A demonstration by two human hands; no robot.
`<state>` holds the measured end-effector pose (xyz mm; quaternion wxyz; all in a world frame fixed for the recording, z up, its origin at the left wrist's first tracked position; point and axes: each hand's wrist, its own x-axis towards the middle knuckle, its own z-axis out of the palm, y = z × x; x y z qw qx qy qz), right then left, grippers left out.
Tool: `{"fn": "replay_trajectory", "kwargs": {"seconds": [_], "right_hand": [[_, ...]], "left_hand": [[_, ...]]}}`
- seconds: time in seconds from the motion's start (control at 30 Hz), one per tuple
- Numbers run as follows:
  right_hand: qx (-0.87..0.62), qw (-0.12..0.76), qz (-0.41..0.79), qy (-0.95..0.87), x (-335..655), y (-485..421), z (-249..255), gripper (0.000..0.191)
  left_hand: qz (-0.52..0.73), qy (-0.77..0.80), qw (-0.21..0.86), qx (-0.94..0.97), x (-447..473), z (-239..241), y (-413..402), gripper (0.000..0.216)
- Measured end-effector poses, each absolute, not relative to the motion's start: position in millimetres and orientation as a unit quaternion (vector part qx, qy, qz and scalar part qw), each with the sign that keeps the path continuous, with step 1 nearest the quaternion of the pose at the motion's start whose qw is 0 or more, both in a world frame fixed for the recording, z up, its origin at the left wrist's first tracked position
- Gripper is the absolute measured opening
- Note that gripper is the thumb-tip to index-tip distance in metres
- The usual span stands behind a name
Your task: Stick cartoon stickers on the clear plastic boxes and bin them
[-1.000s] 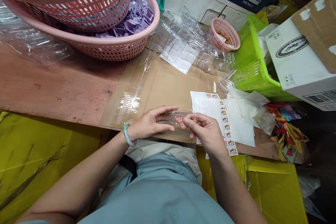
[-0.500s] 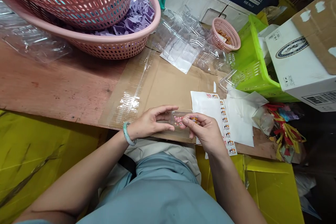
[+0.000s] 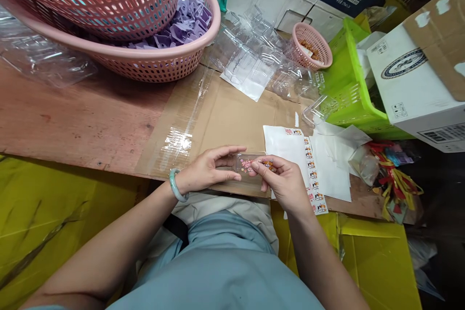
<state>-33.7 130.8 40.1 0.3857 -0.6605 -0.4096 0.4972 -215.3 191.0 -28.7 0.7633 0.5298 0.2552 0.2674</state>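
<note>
At the far left of the bench (image 3: 72,116) stood a large pink basket (image 3: 152,65) filled with purple plastic parts (image 3: 185,22), and a second pink basket (image 3: 109,9) sat inside it on top of them. To the right of it a flat cardboard sheet (image 3: 232,116) covered the bench. Near the front edge the left hand (image 3: 209,169), with a green bracelet (image 3: 175,185) on the wrist, held a small clear case (image 3: 242,161), thumb under and fingers curved over its left end. The case was just above the cardboard edge, between both hands. The right hand (image 3: 286,184) touched the right end of the case and pinched a small orange sticker (image 3: 268,164) there with narrow fingertips. Just beside this hand lay a white sticker sheet (image 3: 286,147) with a row of similar stickers. Further back were empty clear trays (image 3: 250,63) and a small pink basket (image 3: 316,41). At the right stood a green basket (image 3: 352,101) and, touching it, a white box (image 3: 414,92)
</note>
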Motion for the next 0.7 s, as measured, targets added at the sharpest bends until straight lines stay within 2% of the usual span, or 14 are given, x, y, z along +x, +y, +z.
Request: {"fn": "replay_trajectory", "kwargs": {"seconds": [0.47,0.7], "right_hand": [[-0.679,0.391,0.477,-0.399,-37.0,129.1,39.0,0.026],[-0.677,0.380,0.435,-0.456,-37.1,125.7,33.6,0.025]], "left_hand": [[0.276,0.272,0.750,0.536,-212.6,-29.1,185.8,0.062],[0.319,0.359,0.724,0.494,-197.9,-24.3,178.5,0.043]]}}
